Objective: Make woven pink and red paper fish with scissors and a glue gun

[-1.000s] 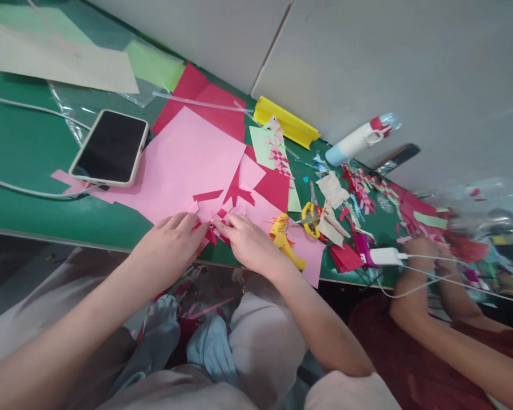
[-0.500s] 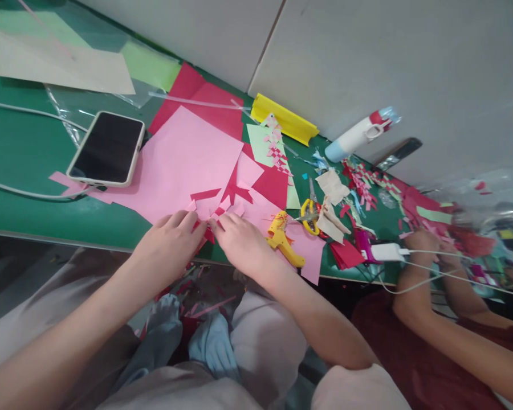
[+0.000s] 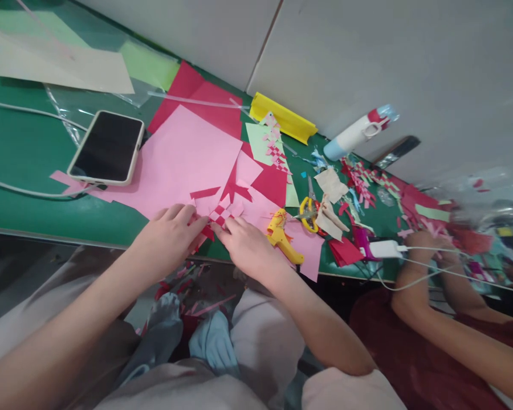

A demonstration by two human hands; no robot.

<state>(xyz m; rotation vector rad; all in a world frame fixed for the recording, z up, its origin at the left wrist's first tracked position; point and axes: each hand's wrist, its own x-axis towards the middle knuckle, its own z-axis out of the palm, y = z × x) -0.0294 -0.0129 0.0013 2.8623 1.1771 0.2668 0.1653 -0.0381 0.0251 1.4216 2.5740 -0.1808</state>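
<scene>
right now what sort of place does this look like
Likely a paper-craft workspace, though I can't tell whose: a pink paper sheet, yellow-handled scissors and a checkered paper piece share one green table.

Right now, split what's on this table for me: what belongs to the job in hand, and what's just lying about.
Seems part of the job: woven paper, touched by the left hand and right hand; red strip; pink sheet; probably scissors and yellow tool, both set down.
Seems just lying about: phone; water bottle.
</scene>
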